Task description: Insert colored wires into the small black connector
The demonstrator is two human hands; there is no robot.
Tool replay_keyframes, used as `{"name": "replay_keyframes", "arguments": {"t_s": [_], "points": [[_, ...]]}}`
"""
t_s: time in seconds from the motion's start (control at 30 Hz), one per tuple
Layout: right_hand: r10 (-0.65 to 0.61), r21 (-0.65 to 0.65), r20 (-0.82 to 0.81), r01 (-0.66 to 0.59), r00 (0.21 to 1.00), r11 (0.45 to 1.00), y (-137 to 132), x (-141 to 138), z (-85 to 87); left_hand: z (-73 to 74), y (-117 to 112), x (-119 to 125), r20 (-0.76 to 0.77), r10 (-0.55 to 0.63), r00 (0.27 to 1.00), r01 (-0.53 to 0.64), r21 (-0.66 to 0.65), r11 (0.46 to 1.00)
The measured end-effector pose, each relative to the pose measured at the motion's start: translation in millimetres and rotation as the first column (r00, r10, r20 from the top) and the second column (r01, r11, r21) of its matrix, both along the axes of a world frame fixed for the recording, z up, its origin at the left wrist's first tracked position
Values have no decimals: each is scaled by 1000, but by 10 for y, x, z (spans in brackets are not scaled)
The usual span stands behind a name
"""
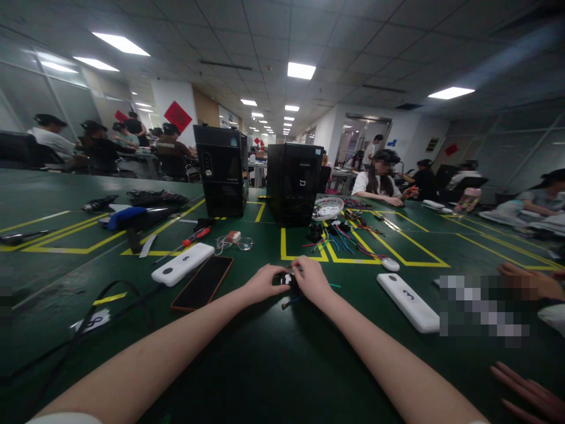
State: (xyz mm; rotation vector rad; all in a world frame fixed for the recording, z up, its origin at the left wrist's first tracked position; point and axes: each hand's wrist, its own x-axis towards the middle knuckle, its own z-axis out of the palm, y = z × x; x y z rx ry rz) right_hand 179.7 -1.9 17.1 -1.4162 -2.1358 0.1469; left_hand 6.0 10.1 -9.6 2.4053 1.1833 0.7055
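Close together over the green table, both my hands hold one small black part [288,280] with a white patch. My left hand [265,284] grips its left side between thumb and fingers. From the right, my right hand [311,279] has its fingers bent over the same part. Short blue and green wire ends [291,301] stick out under my right hand. What kind of part it is I cannot make out, as my fingers cover much of it. A black phone [203,284] in a brown-edged case lies left of my left hand.
Two black computer towers [295,182] stand ahead. Beyond my hands lie loose coloured wires [342,235] and a white basket [328,208]. White numbered power banks [408,301] flank me, with glasses [236,242] and a red-handled screwdriver [194,237] at left. Another person's hands [525,284] are at right.
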Motion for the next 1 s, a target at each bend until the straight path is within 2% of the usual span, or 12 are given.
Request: {"name": "replay_keyframes", "arguments": {"t_s": [0.1,0.2,0.37,0.5,0.6,0.7,0.8,1.0], "points": [[11,108,87,-20,996,994,-48,-4,72,-32,21,11,43,98,994,-98,5,995],[67,124,134,-84,989,989,-73,-4,104,-58,45,16,79,146,986,-147,12,989],[307,-1,212,-314,928,949,-108,7,93,-53,57,19,99,156,983,-158,7,987],[382,-80,231,-374,895,924,-119,-1,78,-27,48,13,86,167,982,-167,-15,986],[332,-66,247,-326,910,943,-87,-1,63,-12,34,4,79,155,985,-155,-11,988],[181,10,223,-188,958,982,-36,27,56,-5,25,-11,67,140,988,-140,-8,990],[67,63,210,-82,975,995,-2,73,58,-7,26,-22,61,133,989,-133,-3,991],[48,-32,307,-40,950,999,31,133,9,-13,26,-1,29,115,993,-115,2,993]]}}
